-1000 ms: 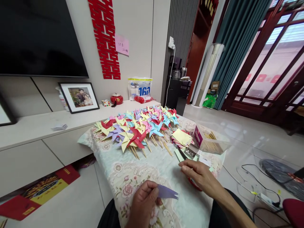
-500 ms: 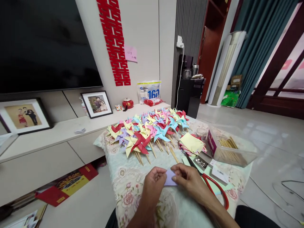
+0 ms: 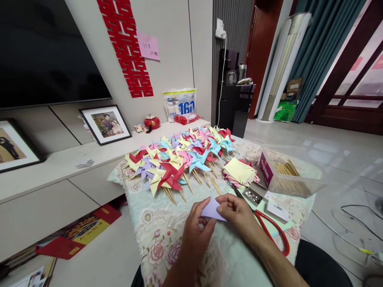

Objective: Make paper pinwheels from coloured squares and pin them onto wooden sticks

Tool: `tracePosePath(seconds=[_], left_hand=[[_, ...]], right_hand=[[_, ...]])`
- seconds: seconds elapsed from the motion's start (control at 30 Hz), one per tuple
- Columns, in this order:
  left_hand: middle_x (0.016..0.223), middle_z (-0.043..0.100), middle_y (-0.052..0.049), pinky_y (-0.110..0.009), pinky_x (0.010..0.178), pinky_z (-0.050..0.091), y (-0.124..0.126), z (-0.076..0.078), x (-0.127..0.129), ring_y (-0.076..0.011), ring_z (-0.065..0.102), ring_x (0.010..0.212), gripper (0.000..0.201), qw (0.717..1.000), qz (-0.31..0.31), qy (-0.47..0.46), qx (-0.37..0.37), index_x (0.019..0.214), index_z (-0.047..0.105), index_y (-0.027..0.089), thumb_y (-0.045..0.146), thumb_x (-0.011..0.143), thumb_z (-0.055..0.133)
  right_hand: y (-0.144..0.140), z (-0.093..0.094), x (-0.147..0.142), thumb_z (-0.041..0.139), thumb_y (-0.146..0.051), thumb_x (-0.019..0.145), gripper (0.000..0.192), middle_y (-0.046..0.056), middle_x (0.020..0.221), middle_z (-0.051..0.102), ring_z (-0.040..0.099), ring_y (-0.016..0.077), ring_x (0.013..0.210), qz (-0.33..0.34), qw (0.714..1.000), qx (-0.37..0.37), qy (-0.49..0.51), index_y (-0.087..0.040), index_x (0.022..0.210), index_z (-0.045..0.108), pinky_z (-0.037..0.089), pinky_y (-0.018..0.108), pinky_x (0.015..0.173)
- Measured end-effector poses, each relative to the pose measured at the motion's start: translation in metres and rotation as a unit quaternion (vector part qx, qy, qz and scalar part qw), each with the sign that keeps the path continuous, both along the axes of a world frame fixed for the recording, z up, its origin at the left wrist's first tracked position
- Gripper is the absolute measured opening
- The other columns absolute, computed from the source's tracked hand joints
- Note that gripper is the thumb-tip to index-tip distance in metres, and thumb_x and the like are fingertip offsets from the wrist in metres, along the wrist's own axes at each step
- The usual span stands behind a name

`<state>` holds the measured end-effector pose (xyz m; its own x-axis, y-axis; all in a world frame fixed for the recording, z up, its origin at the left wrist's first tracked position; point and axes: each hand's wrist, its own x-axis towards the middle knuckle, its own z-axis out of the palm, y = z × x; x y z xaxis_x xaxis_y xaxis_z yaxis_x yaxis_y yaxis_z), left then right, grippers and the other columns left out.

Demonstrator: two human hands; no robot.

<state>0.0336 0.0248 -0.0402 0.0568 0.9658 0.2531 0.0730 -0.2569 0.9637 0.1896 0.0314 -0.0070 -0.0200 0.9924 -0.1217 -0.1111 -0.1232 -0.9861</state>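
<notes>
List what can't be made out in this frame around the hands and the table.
- Purple paper, head view: the left hand and right hand cover its edges, hiding its folds.
- Red-handled scissors: blades run behind the right hand.
- Pink note on the wall: writing too small.
- Clear box of sticks: label side-on, unreadable.

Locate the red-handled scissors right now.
Head view: the red-handled scissors lie on the floral tablecloth just right of the right hand, blades pointing toward the stack of paper squares.
</notes>
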Motion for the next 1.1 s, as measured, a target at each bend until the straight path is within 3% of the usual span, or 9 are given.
tracePosePath(seconds=[0.3,0.53,0.7,0.8,0.9,1.1], left_hand=[[0.1,0.072,-0.01,-0.03,0.071,0.053,0.003,0.0,0.0,-0.0238,0.067,0.086,0.049,0.987,-0.01,-0.098,-0.128,0.116,0.071,0.018,0.033,0.069,0.078],[0.097,0.072,-0.009,-0.027,0.063,0.049,0.003,-0.001,0.001,-0.0193,0.064,0.074,0.049,0.985,-0.023,-0.107,-0.136,0.116,0.07,0.015,0.033,0.07,0.075],[0.075,0.068,-0.003,-0.025,0.058,0.044,0.002,0.007,-0.003,-0.015,0.055,0.06,0.041,0.988,-0.017,-0.074,-0.131,0.11,0.073,0.014,0.038,0.076,0.071],[0.059,0.06,0.0,-0.025,0.056,0.041,0.002,0.013,-0.007,-0.0149,0.051,0.055,0.032,0.989,-0.001,-0.055,-0.134,0.092,0.075,0.015,0.044,0.081,0.066],[0.053,0.054,0.002,-0.025,0.052,0.039,0.003,0.014,-0.009,-0.015,0.049,0.053,0.037,0.987,0.008,-0.057,-0.15,0.07,0.067,0.016,0.051,0.082,0.063],[0.052,0.049,0.003,-0.024,0.05,0.039,0.003,0.009,-0.009,-0.0142,0.048,0.052,0.041,0.985,-0.028,-0.043,-0.163,0.063,0.061,0.018,0.055,0.08,0.065]], right_hand=[[-0.003,-0.001,0.0,0.062,-0.057,0.088,0.045,0.0,0.063,0.062,0.055,0.015,0.061,0.041,0.998,0.014,0.052,-0.015,0.1,0.072,0.04,0.028,0.064],[-0.002,-0.002,-0.003,0.078,-0.047,0.074,0.037,0.001,0.072,0.066,0.055,0.0132,0.06,0.027,0.995,-0.024,0.092,-0.016,0.094,0.073,0.041,0.027,0.061],[-0.002,-0.005,-0.003,0.083,-0.037,0.069,0.038,-0.001,0.072,0.066,0.056,0.0128,0.062,0.025,0.997,-0.02,0.066,-0.017,0.099,0.071,0.039,0.026,0.061],[-0.004,-0.005,-0.002,0.083,-0.041,0.069,0.04,-0.001,0.074,0.066,0.058,0.0136,0.065,0.023,0.999,-0.02,0.039,-0.018,0.1,0.071,0.04,0.027,0.063],[-0.006,-0.004,-0.002,0.083,-0.045,0.069,0.04,0.0,0.076,0.068,0.061,0.0154,0.068,0.036,0.999,-0.024,0.029,-0.018,0.097,0.071,0.043,0.028,0.066],[-0.007,-0.006,-0.003,0.086,-0.046,0.066,0.041,0.0,0.075,0.068,0.062,0.0151,0.064,0.023,0.999,-0.027,0.031,-0.019,0.092,0.07,0.045,0.028,0.061]])
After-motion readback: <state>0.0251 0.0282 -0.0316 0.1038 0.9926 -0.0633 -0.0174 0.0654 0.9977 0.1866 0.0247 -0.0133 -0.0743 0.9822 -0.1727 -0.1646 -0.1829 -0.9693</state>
